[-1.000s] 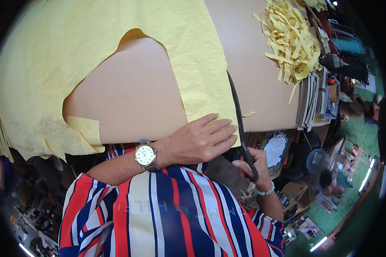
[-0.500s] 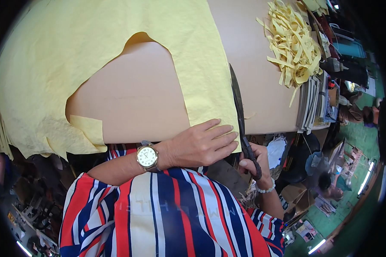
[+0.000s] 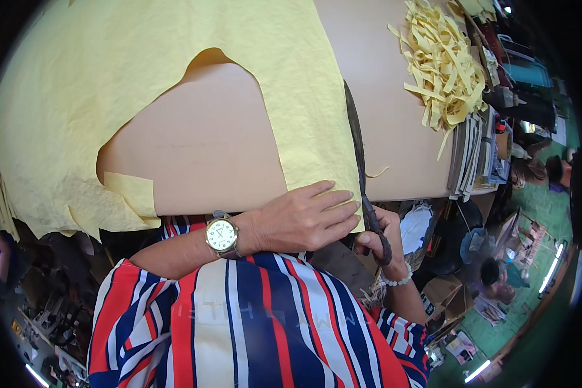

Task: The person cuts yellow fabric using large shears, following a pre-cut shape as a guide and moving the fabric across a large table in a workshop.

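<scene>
A large pale yellow sheet (image 3: pixel 136 71), which looks like soft leather, covers the left and middle of the tan table top and has a big cut-out opening. My left hand (image 3: pixel 310 216) lies on its narrow near-right strip, fingers stretched out and slightly apart, palm down. My right hand (image 3: pixel 385 229) grips the handles of long dark shears (image 3: pixel 355 142). Their blades run along the right edge of the sheet, pointing away from me. Part of the lower handle is hidden behind my fingers. A thin yellow sliver (image 3: pixel 379 172) curls on the table just right of the blades.
A heap of yellow offcut strips (image 3: pixel 443 64) lies at the far right of the tan table (image 3: pixel 407 155). Beside it stands a row of grey flat strips (image 3: pixel 467 155). The table's near edge runs under my left wrist. Farther right are a green floor (image 3: pixel 537 226) and cluttered goods.
My right hand and the shears have moved slightly away from me and left along the sheet's edge. More of the curled sliver shows beside the blades. My left hand stays nearly still.
</scene>
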Demonstrator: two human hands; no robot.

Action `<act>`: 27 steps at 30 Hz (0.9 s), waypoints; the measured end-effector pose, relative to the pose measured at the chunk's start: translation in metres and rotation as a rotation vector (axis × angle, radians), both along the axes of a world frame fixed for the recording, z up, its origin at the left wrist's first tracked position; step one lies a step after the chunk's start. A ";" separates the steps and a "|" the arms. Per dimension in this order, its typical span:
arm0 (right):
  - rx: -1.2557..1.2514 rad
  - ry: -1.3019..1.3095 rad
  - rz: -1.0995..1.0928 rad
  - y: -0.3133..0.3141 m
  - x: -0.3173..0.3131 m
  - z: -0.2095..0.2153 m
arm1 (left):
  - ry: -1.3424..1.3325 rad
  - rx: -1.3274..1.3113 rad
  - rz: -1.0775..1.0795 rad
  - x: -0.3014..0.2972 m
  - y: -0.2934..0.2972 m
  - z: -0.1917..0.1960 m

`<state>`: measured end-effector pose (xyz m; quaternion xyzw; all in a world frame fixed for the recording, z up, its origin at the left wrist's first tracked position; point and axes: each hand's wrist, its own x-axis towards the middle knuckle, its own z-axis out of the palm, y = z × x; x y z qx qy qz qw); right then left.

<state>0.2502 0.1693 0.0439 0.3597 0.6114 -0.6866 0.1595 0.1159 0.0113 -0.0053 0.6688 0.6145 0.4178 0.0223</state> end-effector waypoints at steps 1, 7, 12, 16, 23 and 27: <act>0.006 -0.007 0.003 0.001 0.002 0.000 | 0.000 0.000 -0.002 0.000 0.000 0.000; 0.013 -0.023 -0.011 0.000 0.005 0.000 | 0.003 -0.010 -0.013 0.001 0.001 -0.001; 0.029 -0.034 -0.007 0.002 0.009 0.000 | 0.007 -0.015 -0.028 0.001 0.000 -0.001; 0.038 -0.030 0.004 0.004 0.011 -0.001 | 0.001 -0.028 -0.036 0.002 0.000 -0.001; 0.069 -0.051 0.028 0.005 0.013 0.000 | -0.014 0.018 -0.031 0.002 0.001 -0.005; 0.095 -0.078 0.038 0.004 0.011 0.004 | -0.023 0.044 -0.021 0.002 0.000 -0.006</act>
